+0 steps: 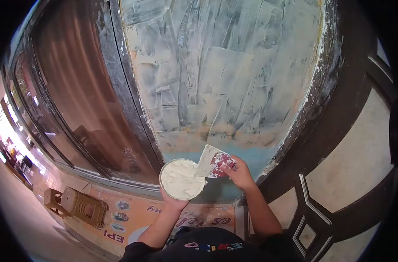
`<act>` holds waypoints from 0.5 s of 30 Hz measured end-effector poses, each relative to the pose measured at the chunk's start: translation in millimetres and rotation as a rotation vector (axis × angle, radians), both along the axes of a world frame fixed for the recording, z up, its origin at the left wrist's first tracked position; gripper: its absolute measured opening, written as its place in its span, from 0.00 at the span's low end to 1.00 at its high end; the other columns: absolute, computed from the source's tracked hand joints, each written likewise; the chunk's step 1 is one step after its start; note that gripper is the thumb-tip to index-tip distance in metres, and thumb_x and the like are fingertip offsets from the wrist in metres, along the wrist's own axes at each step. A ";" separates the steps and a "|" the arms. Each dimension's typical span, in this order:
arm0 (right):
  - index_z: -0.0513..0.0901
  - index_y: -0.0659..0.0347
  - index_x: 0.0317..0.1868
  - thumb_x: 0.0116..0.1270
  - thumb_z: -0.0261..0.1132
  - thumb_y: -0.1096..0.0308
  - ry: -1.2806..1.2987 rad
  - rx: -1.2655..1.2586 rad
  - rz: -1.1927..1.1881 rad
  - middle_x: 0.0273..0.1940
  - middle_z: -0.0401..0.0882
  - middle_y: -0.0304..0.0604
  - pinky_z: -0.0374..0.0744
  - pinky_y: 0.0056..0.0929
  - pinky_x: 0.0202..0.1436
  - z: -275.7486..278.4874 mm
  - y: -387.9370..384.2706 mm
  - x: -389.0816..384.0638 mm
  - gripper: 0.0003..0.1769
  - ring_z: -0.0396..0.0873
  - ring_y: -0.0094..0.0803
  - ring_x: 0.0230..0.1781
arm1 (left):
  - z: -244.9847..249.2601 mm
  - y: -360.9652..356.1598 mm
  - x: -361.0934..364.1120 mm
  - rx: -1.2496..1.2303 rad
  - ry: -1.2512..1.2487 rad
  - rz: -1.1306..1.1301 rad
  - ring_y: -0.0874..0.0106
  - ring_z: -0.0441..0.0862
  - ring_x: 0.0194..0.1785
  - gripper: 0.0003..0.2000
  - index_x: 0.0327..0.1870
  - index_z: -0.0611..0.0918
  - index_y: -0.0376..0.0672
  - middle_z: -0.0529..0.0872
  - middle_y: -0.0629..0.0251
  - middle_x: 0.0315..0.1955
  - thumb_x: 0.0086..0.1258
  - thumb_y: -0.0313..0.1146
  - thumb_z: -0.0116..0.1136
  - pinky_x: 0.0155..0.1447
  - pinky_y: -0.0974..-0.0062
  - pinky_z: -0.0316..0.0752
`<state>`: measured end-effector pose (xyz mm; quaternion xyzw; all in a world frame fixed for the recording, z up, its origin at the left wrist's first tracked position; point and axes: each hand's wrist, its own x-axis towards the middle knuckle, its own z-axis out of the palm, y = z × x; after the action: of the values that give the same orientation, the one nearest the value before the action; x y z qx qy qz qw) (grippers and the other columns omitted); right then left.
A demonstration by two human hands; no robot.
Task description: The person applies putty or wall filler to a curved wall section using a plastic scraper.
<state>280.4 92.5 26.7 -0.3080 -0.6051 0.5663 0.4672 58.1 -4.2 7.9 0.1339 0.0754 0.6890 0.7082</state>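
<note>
My left hand [175, 202] holds a round tub [161, 185] from beneath, its fingers mostly hidden under it. Creamy white putty [179, 180] fills the tub, with an uneven, smeared surface. In my right hand [241, 174] is a flat red putty scraper [214, 163], pinched between thumb and fingers. Putty coats much of the scraper, and its left edge overlaps the tub's right side. Beyond both hands stands a wall panel [234, 78] covered in streaky whitish putty, with bare blue-green and orange patches near its lower end.
A dark frame [124, 78] borders the panel at left, beside a window with a brown curtain [72, 56]. At right is a dark door with pale panels [347, 153]. Brown plastic stools [83, 205] stand at lower left, near a printed orange banner [137, 218] on the floor.
</note>
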 end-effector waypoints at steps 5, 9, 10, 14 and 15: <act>0.81 0.65 0.43 0.71 0.70 0.65 0.001 0.118 -0.139 0.29 0.79 0.33 0.74 0.20 0.28 7.7 -17.7 -16.7 0.11 0.72 0.15 0.26 | 11.3 5.0 -12.1 0.108 -0.151 -0.015 0.41 0.65 0.74 0.36 0.75 0.67 0.49 0.67 0.51 0.74 0.73 0.63 0.39 0.72 0.24 0.58; 0.81 0.65 0.42 0.70 0.71 0.67 -0.182 0.461 -0.336 0.27 0.77 0.32 0.71 0.21 0.30 38.7 -14.3 -25.6 0.10 0.68 0.16 0.26 | 23.1 12.7 -19.8 0.130 -0.076 0.013 0.43 0.67 0.73 0.33 0.73 0.70 0.48 0.70 0.52 0.72 0.74 0.61 0.40 0.72 0.27 0.58; 0.81 0.65 0.42 0.70 0.71 0.67 -0.184 0.472 -0.341 0.27 0.77 0.32 0.71 0.21 0.30 45.7 -12.6 -31.2 0.10 0.68 0.16 0.26 | 25.6 14.8 -22.0 0.129 -0.084 0.021 0.44 0.68 0.72 0.32 0.72 0.71 0.48 0.71 0.53 0.72 0.75 0.60 0.39 0.72 0.28 0.59; 0.82 0.62 0.42 0.65 0.74 0.68 -0.172 0.494 -0.378 0.30 0.79 0.35 0.73 0.24 0.33 73.8 -13.7 -44.8 0.11 0.71 0.19 0.30 | 28.8 23.5 -30.3 0.111 -0.089 0.050 0.46 0.69 0.72 0.33 0.72 0.71 0.47 0.71 0.55 0.72 0.75 0.60 0.39 0.74 0.34 0.60; 0.82 0.60 0.42 0.62 0.74 0.69 -0.254 0.726 -0.407 0.31 0.80 0.37 0.74 0.28 0.37 85.7 -15.4 -48.5 0.11 0.72 0.25 0.32 | 35.2 20.9 -32.6 0.180 -0.155 -0.023 0.47 0.68 0.73 0.34 0.73 0.70 0.48 0.71 0.55 0.72 0.74 0.61 0.39 0.75 0.34 0.58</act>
<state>232.0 77.1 112.3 -0.3039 -0.7448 0.1705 0.5691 25.6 16.7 43.2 0.1444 -0.0432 0.6932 0.7049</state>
